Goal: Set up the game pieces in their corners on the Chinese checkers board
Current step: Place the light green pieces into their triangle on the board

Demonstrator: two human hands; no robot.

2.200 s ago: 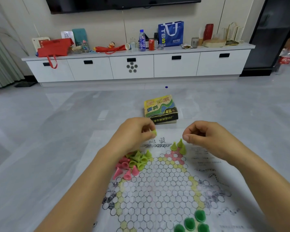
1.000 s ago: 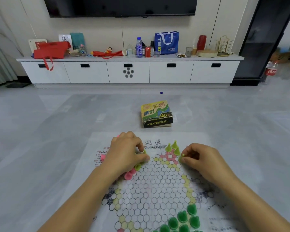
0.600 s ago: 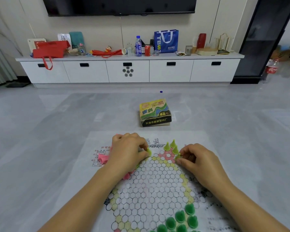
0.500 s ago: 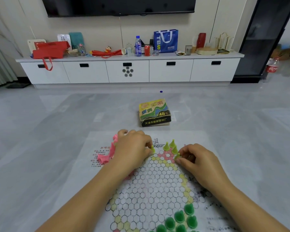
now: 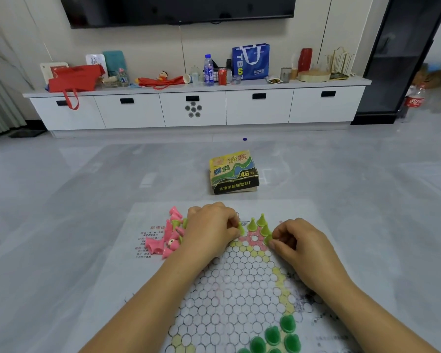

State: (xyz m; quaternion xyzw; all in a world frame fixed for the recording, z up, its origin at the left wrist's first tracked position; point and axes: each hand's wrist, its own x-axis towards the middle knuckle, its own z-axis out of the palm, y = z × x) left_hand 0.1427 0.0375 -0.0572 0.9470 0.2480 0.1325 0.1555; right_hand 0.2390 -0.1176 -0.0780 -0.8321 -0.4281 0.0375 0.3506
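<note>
- Left hand [image 5: 211, 231]: grip closed, fingertips pinching a lime plastic cone [image 5: 241, 229] at the board's far corner.
- Right hand [image 5: 299, 242]: grip pinching a second lime cone [image 5: 267, 239] (partly hidden by fingers).
- Three upright lime cones [image 5: 261, 220] stand between the hands.
- Pink cones [image 5: 163, 242] lie heaped at left on the paper board [image 5: 239, 281].
- Glossy dark green pieces [image 5: 273, 335] sit in the near corner.

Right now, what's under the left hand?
Pink pieces poke out beside the left hand, and its fingers pinch one light green piece. Whatever lies beneath the palm is covered.
</note>
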